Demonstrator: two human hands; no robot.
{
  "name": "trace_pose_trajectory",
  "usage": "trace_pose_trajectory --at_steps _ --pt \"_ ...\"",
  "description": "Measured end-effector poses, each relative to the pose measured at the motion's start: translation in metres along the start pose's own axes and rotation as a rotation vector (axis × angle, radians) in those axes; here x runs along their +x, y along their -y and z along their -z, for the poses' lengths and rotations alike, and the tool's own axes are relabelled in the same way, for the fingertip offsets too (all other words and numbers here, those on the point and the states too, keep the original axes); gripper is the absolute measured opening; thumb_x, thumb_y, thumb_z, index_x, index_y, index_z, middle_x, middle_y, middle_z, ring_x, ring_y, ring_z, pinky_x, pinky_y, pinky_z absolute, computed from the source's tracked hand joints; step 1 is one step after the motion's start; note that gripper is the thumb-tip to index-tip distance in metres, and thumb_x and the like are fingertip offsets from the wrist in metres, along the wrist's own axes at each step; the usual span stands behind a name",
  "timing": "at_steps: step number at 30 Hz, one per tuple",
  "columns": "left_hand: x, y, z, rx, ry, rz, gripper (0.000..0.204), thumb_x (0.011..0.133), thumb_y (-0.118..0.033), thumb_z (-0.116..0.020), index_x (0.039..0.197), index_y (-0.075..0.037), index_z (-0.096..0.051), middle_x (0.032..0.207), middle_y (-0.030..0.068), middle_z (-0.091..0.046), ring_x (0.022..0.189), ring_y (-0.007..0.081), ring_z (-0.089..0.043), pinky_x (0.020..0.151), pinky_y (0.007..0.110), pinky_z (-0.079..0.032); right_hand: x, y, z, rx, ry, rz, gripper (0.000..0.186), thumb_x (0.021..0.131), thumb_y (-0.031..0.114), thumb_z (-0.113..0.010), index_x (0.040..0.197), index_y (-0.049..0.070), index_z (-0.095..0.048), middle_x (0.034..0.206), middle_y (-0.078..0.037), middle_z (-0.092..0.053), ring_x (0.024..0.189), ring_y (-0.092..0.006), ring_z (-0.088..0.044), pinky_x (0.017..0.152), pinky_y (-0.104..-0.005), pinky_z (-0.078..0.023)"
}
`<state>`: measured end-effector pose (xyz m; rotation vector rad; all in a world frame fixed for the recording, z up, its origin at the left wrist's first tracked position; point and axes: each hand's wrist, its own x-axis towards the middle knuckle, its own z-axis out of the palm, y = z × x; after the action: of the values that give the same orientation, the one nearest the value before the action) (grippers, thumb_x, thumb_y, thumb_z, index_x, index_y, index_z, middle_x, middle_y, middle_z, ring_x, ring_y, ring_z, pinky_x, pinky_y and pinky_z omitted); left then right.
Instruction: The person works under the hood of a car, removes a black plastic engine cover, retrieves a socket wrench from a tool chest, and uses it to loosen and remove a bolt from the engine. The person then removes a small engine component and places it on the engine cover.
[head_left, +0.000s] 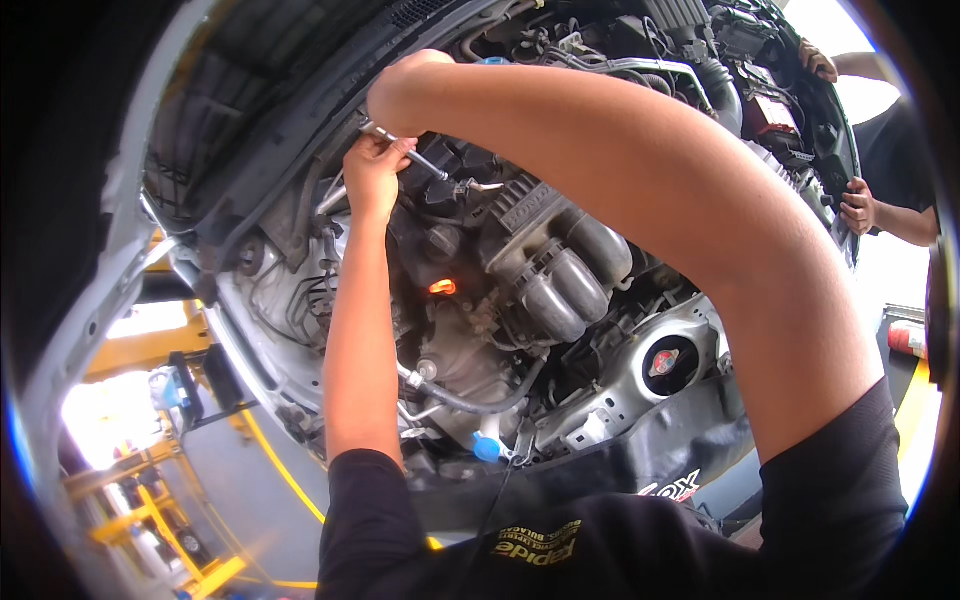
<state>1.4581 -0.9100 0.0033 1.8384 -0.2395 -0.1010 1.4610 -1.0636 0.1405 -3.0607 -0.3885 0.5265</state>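
Observation:
Over the back of an open car engine bay, my left hand [372, 177] is closed, thumb and fingers pinching a slim chrome bar-shaped tool [430, 165] that looks like a ratchet wrench. The bar slants down to the right, one end near black parts on the engine. My right hand [405, 88] is bent at the wrist just above the left, by the tool's upper end. Its fingers are hidden behind the hand, so its hold does not show. A ribbed engine cover [525, 212] with rounded intake runners [565, 295] sits to the right of the tool.
A radiator cap [662, 362], a hose [470, 403] and a blue reservoir cap [488, 447] lie nearer me. A black cover [600, 475] drapes the front edge. Another person's hands [858, 206] rest on the car's right edge. Yellow lift equipment [160, 510] stands lower left.

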Motion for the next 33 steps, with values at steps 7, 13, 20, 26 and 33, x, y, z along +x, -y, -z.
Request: trace_pose_trajectory --at_steps 7,13,20,26,33 --pt "0.006 -0.004 -0.029 -0.224 0.161 0.037 0.026 0.096 -0.016 -0.074 0.116 0.000 -0.067 0.099 0.0059 -0.075 0.091 0.0138 -0.070 0.085 0.033 -0.056 0.103 -0.023 -0.042 -0.063 0.065 -0.122 0.031 0.082 0.019 -0.076 0.113 0.014 -0.080 0.110 -0.006 -0.077 0.104 -0.0260 -0.074 0.081 -0.0472 -0.059" --pt "-0.006 0.016 0.011 0.139 -0.096 0.058 0.018 0.096 -0.016 -0.074 0.105 0.000 -0.071 0.100 0.0084 -0.076 0.088 0.0171 -0.073 0.084 0.034 -0.058 0.162 0.048 -0.051 -0.041 0.111 -0.203 0.032 0.079 0.017 -0.079 0.111 0.013 -0.081 0.107 -0.004 -0.078 0.100 -0.0238 -0.075 0.077 -0.0473 -0.059" --pt "-0.031 0.030 0.039 0.093 -0.119 0.084 0.021 0.097 -0.009 -0.069 0.115 0.002 -0.066 0.109 0.0088 -0.073 0.100 0.0182 -0.071 0.088 0.034 -0.055 0.087 0.070 -0.040 0.181 -0.129 -0.013 0.032 0.078 0.020 -0.082 0.110 0.016 -0.082 0.106 -0.002 -0.079 0.096 -0.0221 -0.075 0.077 -0.0466 -0.059" --pt "-0.003 0.010 -0.011 -0.201 0.155 0.117 0.030 0.099 -0.009 -0.068 0.127 0.001 -0.061 0.125 0.0123 -0.068 0.113 0.0200 -0.067 0.097 0.039 -0.055 0.006 -0.001 -0.009 0.174 -0.149 -0.011 0.033 0.082 0.024 -0.080 0.114 0.016 -0.080 0.112 -0.002 -0.078 0.102 -0.0220 -0.074 0.082 -0.0477 -0.058" --pt "0.002 0.026 -0.021 -0.127 0.074 -0.022 0.024 0.096 -0.005 -0.073 0.118 0.000 -0.063 0.108 0.0074 -0.072 0.093 0.0142 -0.069 0.087 0.032 -0.057 0.038 -0.008 -0.018 0.134 -0.166 0.030 0.033 0.082 0.023 -0.079 0.114 0.018 -0.080 0.114 0.000 -0.078 0.105 -0.0223 -0.073 0.083 -0.0464 -0.059"
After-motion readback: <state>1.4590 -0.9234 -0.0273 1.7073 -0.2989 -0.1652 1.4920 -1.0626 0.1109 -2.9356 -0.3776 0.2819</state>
